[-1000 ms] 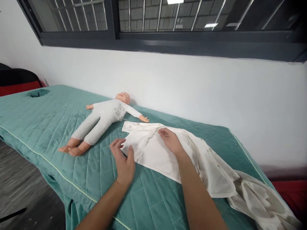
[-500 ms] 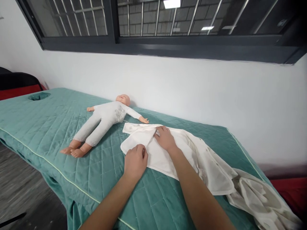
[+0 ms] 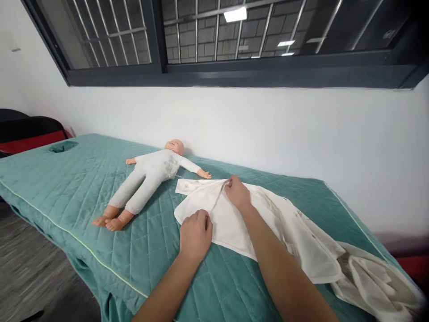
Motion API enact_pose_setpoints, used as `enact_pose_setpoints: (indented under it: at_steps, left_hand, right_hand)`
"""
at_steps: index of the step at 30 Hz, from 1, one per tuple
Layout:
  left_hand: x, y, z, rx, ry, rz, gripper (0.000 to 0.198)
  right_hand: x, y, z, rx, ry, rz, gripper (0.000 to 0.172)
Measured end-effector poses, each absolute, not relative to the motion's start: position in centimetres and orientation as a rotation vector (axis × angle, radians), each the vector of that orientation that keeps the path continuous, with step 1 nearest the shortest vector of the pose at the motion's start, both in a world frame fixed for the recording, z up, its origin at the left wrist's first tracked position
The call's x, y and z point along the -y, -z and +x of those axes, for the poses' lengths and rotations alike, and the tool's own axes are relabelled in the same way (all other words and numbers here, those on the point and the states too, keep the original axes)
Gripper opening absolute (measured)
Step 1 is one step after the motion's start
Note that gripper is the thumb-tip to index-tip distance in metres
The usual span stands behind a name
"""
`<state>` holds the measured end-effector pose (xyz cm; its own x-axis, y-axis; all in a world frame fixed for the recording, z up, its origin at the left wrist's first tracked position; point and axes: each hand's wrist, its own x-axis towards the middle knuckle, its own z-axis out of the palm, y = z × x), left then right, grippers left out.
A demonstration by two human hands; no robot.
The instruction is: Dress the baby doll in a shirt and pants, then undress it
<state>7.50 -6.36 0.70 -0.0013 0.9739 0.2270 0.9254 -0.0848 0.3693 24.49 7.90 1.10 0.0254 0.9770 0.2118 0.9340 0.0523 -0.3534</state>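
A white garment (image 3: 268, 219) lies spread out on a green quilted bed cover (image 3: 150, 250). My right hand (image 3: 237, 192) pinches a fold of the garment near its upper edge. Lower and to the left, my left hand (image 3: 196, 232) is curled at the garment's near edge, its fingers closed on the cloth. The fingertips of my left hand are partly hidden. To the left, a baby doll (image 3: 150, 172) in a white bodysuit lies on its back, one arm stretched toward the garment.
Crumpled beige-white cloth (image 3: 375, 277) lies at the bed's right end. A white wall (image 3: 268, 129) with a dark-framed window stands behind. A black and red chair (image 3: 33, 134) is at the far left, beyond a hole in the cover.
The view has tilted up slightly, so the scene sits lower. My right hand has shifted slightly along the upper fold, pinching it more closely. My left hand stays at the near edge.
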Motion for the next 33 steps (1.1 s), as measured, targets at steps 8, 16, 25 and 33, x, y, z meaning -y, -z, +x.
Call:
enact_pose_setpoints:
  at_steps: [8,16,25,33]
  left_hand:
    - [6.2,0.2,7.4,-2.026,-0.826,2.171,0.015]
    - [6.2,0.1,7.3,-2.087,-0.771,2.136,0.018]
    - [6.0,0.3,7.4,-2.099,-0.818,2.055,0.027]
    - [6.3,-0.1,7.4,-2.131,-0.731,2.032,0.026]
  right_hand:
    - [-6.2,-1.2,23.9,2.276,-0.013,-1.507,0.037]
    - [-6.7,-1.0,23.6,2.334,0.21,-1.551,0.032]
    - [-6.1,-1.3,23.7,2.186,0.307,-1.574,0.033]
    - [-6.3,-1.4,23.4,2.152,0.256,-1.603,0.028]
